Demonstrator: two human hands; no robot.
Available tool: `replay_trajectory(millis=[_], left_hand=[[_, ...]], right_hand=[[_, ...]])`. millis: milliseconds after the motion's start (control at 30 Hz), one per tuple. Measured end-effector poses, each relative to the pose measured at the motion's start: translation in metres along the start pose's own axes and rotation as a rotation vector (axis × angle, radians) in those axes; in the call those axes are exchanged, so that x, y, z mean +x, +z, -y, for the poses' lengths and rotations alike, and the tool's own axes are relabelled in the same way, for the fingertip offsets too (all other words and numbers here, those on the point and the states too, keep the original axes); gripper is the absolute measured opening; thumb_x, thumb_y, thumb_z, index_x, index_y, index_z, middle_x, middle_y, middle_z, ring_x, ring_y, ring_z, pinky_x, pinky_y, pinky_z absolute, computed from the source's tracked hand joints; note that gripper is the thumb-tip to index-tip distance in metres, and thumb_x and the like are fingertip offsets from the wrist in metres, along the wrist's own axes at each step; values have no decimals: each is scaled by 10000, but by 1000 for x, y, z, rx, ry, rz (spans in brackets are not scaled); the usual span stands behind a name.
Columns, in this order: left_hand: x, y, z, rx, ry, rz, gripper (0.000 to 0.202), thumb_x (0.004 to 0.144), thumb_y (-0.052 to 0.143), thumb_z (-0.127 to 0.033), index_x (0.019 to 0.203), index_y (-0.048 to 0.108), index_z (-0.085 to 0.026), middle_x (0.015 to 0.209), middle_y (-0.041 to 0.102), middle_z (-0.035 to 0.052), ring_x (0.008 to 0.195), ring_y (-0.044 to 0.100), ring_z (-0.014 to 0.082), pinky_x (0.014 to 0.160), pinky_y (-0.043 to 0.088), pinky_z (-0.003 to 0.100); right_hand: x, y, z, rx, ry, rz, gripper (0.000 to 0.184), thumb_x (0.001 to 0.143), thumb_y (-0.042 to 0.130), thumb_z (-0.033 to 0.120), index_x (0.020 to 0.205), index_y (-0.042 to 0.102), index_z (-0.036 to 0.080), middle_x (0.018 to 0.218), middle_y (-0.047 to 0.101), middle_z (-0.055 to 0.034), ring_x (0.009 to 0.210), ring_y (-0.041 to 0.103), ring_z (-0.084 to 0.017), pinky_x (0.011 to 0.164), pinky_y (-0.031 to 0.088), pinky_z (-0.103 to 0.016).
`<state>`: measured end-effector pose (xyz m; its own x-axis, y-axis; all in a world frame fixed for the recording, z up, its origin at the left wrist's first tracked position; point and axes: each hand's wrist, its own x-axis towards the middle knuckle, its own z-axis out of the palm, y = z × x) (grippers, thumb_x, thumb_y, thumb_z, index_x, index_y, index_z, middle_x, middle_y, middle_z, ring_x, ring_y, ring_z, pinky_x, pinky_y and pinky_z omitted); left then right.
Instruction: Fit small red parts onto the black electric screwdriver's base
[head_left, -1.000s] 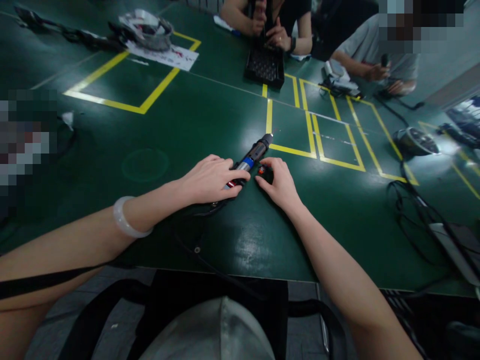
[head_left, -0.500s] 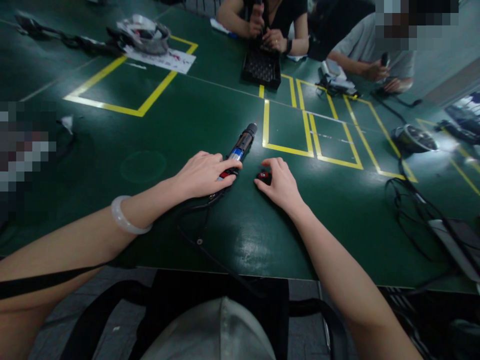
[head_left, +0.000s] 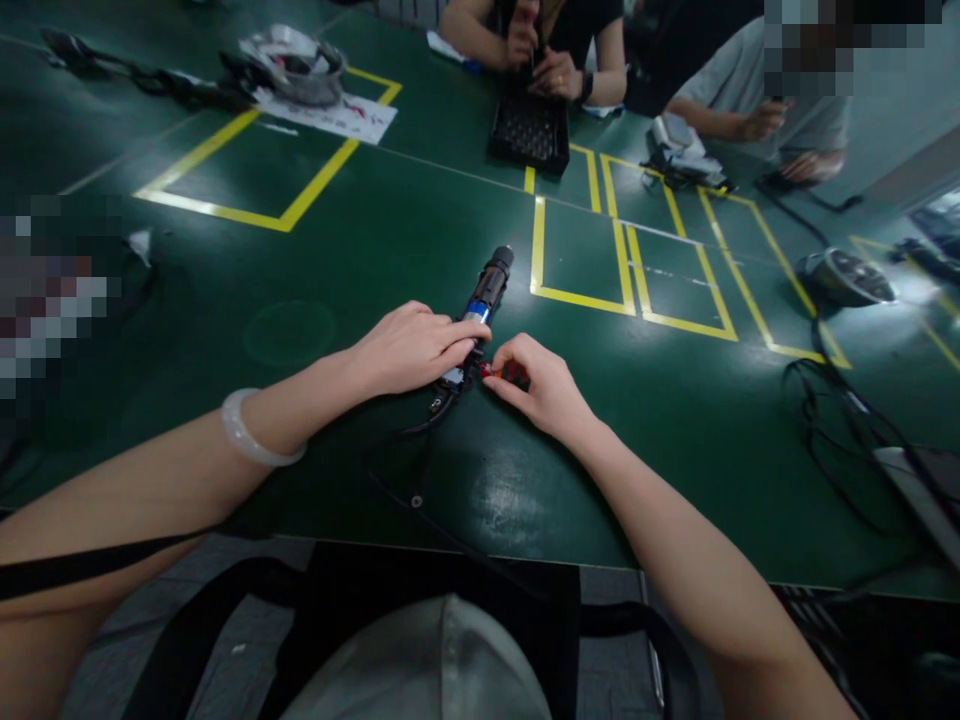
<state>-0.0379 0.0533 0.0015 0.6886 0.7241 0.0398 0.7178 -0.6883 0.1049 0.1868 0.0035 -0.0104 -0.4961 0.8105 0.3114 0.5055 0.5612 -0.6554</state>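
Note:
In the middle of the head view an electric screwdriver (head_left: 489, 285), black with a blue and silver band, lies at a slant on the green table. Its tip points away from me. My left hand (head_left: 409, 350) rests over its lower body with the fingers curled round it. A dark cord (head_left: 444, 405) leaves the rear end and runs down towards the table's front edge. At the right of that rear end, my right hand (head_left: 547, 385) pinches a small red and black part (head_left: 489, 371) between thumb and forefinger. Most of the part is hidden by the fingers.
Yellow tape outlines (head_left: 585, 300) mark the table (head_left: 600, 500). A clear bowl (head_left: 296, 65) stands on printed paper at the far left. Across the table a person works over a black tray (head_left: 530, 135); another sits farther right. Cables (head_left: 817, 410) and a round fan-like device (head_left: 851, 277) are at right.
My right hand has moved left and slightly down with the red and black part, up beside the screwdriver's rear. Its thumb and forefinger have closed. My left hand stays on the screwdriver.

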Motion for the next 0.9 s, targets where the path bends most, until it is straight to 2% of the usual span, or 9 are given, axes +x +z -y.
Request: replay_trajectory(millis=[167,500,633,800,900], left_hand=[[-1,1,-3,9,-4,-2,503,1054,212,-416,1394,562,-295,1022,729,43,949,664,207,952,402,365],[-1,0,-3,8,-11,5,514,1053,198,-423,1397,556,-288,1024,722,47,935,666,213,914,418,359],[-1,0,-2,4,-9,18,512,1054,199,-426,1398,552,-285,1044,723,47,957,666,206,931,412,354],[-1,0,-3,-7,-14,16,507,1051,213,-417,1407,550,-287,1068,723,47,979,666,209,948,409,356],[-1,0,-3,-9,-10,16,506,1049,215,-406,1400,558,-284,1052,723,48,969,667,212,940,412,356]], right_hand=[[1,8,0,-59,20,69,111,921,625,223,867,528,222,922,557,-25,813,542,-170,721,431,-284],[1,6,0,-31,-16,93,69,933,582,170,976,580,223,1005,586,-48,901,582,-182,789,478,-298],[0,6,0,-51,-22,57,86,953,554,181,987,615,233,1057,595,-63,999,590,-197,861,482,-318],[3,9,0,-22,17,66,87,957,532,173,952,607,218,938,636,-45,887,598,-187,808,479,-312],[3,11,1,11,29,63,97,946,524,161,987,593,215,934,644,-43,866,597,-181,788,480,-305]])
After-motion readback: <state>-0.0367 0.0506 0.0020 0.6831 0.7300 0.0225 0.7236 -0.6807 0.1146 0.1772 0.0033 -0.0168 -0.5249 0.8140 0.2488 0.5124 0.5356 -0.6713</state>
